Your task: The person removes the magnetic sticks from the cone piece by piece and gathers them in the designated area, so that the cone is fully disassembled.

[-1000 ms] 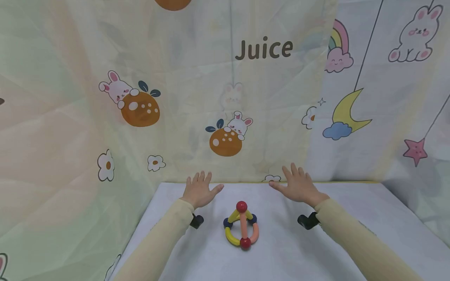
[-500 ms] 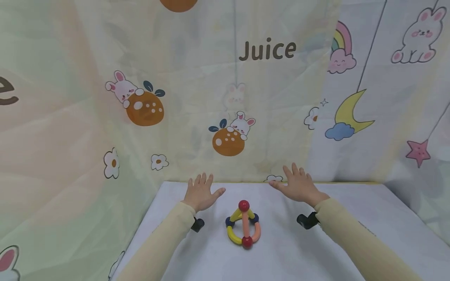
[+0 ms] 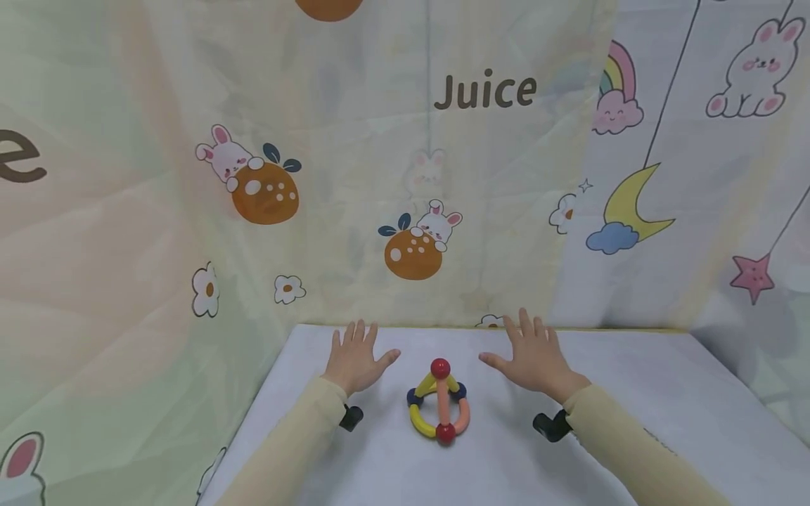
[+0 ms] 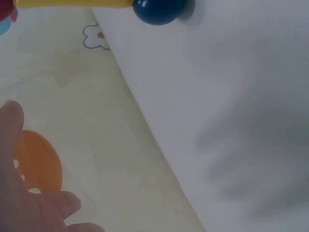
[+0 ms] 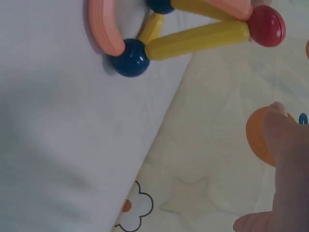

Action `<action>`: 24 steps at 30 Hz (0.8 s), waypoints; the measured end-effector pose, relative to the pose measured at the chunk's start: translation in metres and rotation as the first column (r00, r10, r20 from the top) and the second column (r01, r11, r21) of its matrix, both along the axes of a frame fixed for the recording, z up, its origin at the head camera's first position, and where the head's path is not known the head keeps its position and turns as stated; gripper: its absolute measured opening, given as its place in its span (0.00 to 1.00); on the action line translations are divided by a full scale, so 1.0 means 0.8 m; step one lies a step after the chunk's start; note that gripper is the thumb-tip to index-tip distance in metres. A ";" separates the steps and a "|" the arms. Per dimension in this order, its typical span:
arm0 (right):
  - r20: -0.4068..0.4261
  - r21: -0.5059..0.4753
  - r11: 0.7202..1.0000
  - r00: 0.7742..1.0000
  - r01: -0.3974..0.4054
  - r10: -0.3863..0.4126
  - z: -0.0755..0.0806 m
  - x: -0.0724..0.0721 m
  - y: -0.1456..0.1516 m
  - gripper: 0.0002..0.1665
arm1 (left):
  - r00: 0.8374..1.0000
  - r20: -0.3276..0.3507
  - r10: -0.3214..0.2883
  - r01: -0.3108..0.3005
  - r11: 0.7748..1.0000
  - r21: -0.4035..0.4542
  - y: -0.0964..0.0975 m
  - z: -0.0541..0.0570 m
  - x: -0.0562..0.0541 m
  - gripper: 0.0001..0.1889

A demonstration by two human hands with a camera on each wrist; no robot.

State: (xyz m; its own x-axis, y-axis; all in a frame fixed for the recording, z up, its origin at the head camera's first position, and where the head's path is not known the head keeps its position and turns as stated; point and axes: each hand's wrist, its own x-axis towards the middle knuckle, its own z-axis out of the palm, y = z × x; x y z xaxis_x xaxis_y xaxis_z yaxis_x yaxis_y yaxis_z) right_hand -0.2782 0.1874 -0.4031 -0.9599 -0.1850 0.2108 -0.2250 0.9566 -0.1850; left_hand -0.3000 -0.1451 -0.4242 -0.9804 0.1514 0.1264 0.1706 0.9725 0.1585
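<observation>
A small frame of toy rods and balls (image 3: 443, 404) stands on the white table, with red and dark blue balls joined by yellow and pink rods, some straight and some curved. To its left, my left hand (image 3: 356, 362) is held above the table with fingers spread, touching nothing. My right hand (image 3: 534, 355) hovers to its right, fingers likewise spread. In the left wrist view a blue ball (image 4: 158, 9) and a yellow rod (image 4: 72, 3) show at the top. The right wrist view shows a red ball (image 5: 267, 26) and a pink curved rod (image 5: 105, 26).
The white tabletop (image 3: 506, 464) ends at a back edge against a printed curtain (image 3: 342, 211) with rabbits, oranges and the word Juice. A black wrist device (image 3: 552, 426) sits under the right wrist, another black device (image 3: 351, 417) under the left.
Both hands have come down slightly and a little nearer to me, fingers still spread. The head view has shifted slightly. The toy frame stands as before.
</observation>
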 end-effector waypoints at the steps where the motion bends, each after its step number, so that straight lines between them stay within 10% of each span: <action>1: 0.012 -0.004 1.000 1.000 -0.001 0.001 -0.006 0.004 -0.002 0.61 | 1.000 -0.002 -0.003 0.003 1.000 0.002 0.000 -0.003 0.002 0.47; 17: 0.186 -0.142 0.990 0.982 -0.018 0.045 -0.124 0.056 -0.054 0.61 | 0.990 0.102 -0.097 0.081 0.985 0.152 0.034 -0.081 0.062 0.47; 24: 0.212 -0.260 0.966 0.976 0.006 0.051 -0.145 0.071 -0.087 0.65 | 0.982 0.147 -0.117 0.048 0.912 0.407 0.061 -0.096 0.080 0.43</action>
State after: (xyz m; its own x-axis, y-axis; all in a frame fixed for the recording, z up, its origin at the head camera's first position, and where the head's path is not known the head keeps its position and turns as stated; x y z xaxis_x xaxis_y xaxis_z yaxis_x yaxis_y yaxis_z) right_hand -0.2214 0.1178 -0.5193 -0.9839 -0.1735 0.0435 -0.1733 0.8651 -0.4706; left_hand -0.2359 -0.0959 -0.5010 -0.9787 0.2031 0.0312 0.1850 0.8046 0.5642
